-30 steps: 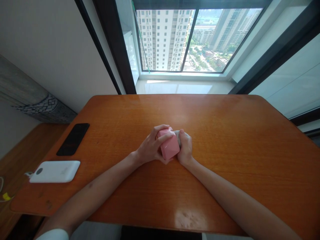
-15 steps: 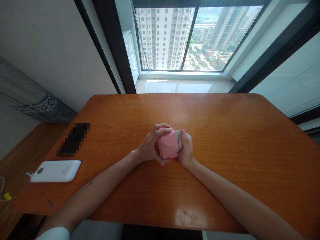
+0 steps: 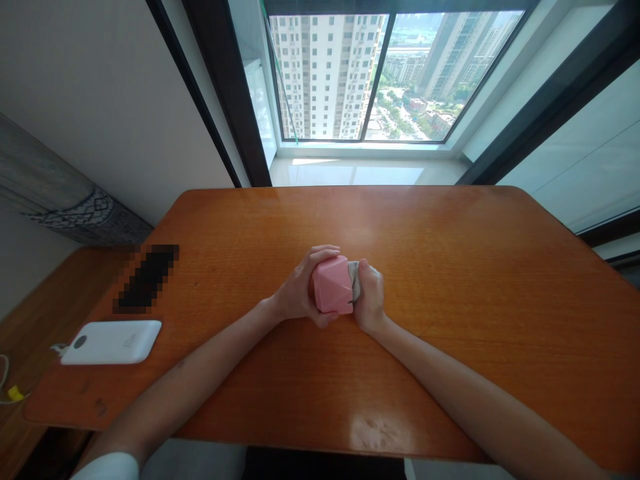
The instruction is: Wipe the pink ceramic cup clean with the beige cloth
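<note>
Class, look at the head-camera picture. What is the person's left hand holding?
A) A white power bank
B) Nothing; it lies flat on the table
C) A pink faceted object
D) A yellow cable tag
C: the fingers of the left hand curl over the pink faceted object, while the right hand closes on the grey piece beside it.

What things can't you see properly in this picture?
Head view, grey thing between the hands: mostly hidden by the right hand and the pink faceted object.
Head view, underside of the pink faceted object: hidden by the left hand and the object itself.
Head view, black oblong: blurred into squares, so its surface cannot be made out.
Head view, small yellow thing near the left edge: too small to tell what it is.
</note>
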`<state>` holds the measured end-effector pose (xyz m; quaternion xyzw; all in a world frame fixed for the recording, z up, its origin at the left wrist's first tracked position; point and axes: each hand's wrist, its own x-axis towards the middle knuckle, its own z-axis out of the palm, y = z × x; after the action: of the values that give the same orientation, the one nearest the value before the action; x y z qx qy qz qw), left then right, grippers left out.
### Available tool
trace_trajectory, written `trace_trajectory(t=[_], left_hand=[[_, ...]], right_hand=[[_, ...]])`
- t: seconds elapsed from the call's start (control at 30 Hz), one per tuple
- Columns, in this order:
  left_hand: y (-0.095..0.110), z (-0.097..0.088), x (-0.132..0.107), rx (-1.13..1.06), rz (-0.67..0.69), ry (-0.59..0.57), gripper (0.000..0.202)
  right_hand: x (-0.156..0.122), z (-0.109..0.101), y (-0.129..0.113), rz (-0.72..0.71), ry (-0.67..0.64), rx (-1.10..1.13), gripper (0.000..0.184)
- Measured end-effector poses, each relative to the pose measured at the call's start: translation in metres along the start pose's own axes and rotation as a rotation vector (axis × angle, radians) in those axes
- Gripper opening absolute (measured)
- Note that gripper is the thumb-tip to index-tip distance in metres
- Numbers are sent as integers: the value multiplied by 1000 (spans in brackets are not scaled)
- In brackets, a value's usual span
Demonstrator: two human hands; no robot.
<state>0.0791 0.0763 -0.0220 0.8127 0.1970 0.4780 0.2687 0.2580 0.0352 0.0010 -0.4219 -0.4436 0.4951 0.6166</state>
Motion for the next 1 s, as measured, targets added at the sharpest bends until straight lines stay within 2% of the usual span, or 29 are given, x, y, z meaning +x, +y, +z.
trace_trajectory(t=[0.17, 0.3, 0.37, 0.47, 0.57, 0.63, 0.77, 0.9, 1.0], left_hand=[[0, 2, -2, 87, -29, -56, 119], [-1, 3, -1, 106, -79, -69, 124], [-3, 3, -1, 141, -38, -66, 131], [-6, 1, -2, 266, 78, -93, 137], [-9, -5, -2, 434, 217, -162, 123], [-9, -11, -1, 489, 262, -203, 113], [-5, -19, 2, 440, 171, -214, 109], [5, -17, 5, 303, 19, -129, 111], [12, -12, 8, 246, -23, -77, 107]], right_hand=[[12, -1, 9, 75, 87, 108, 60], [22, 1, 14, 199, 180, 282, 58], [25, 2, 14, 269, 171, 344, 57], [28, 0, 11, 370, 79, 432, 54], [30, -2, 7, 468, 5, 486, 51], [31, -3, 7, 490, -14, 497, 51], [33, -2, 7, 416, 4, 476, 52], [34, 1, 6, 362, 46, 461, 56], [33, 2, 5, 333, 66, 444, 60]])
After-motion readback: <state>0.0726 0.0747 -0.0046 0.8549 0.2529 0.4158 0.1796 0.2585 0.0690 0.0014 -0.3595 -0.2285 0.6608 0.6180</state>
